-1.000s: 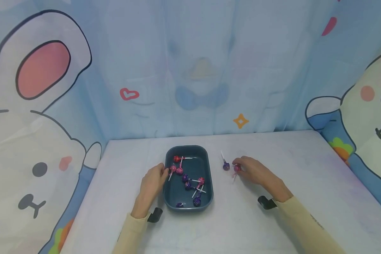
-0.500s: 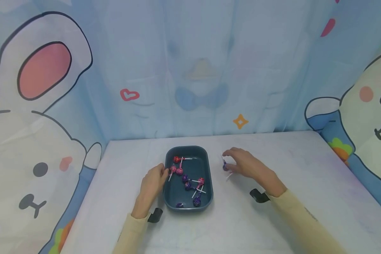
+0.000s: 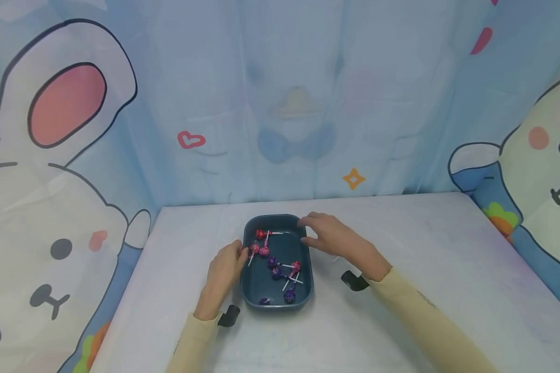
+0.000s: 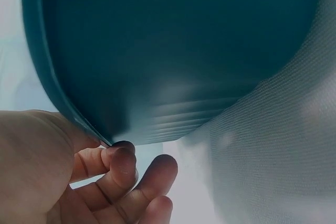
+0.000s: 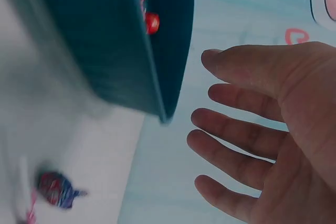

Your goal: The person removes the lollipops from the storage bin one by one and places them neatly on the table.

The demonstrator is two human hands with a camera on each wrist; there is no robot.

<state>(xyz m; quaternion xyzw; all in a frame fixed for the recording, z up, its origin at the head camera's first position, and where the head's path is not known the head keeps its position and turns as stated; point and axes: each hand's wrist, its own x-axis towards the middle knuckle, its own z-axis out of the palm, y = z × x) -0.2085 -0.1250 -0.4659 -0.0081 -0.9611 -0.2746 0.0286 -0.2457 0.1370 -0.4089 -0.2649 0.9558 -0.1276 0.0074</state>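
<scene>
A dark teal plastic bin (image 3: 280, 303) holds several lollipops in red, pink and purple wrappers, among them a red lollipop (image 3: 260, 234) and a purple lollipop (image 3: 289, 296). At its left side my left hand (image 3: 224, 272) pinches the rim between thumb and finger, as the left wrist view shows. My right hand (image 3: 333, 238) is by the bin's upper right rim, fingers spread and holding nothing; the right wrist view shows the hand (image 5: 252, 135) apart from the bin wall. Below it a purple-blue lollipop (image 5: 56, 189) lies on the table, beside a partly visible pink wrapper (image 5: 31, 213).
The white-covered table (image 3: 378, 331) runs back to a blue cartoon-print curtain (image 3: 289, 103). Printed rabbits flank it on both sides. A black wrist camera (image 3: 354, 281) hangs under the right sleeve, another black camera (image 3: 228, 316) under the left.
My right hand has left the pink lollipop and moved left, past the purple one, to the bin's right rim. The lollipops on the table are now mostly covered. My left hand stays put.
</scene>
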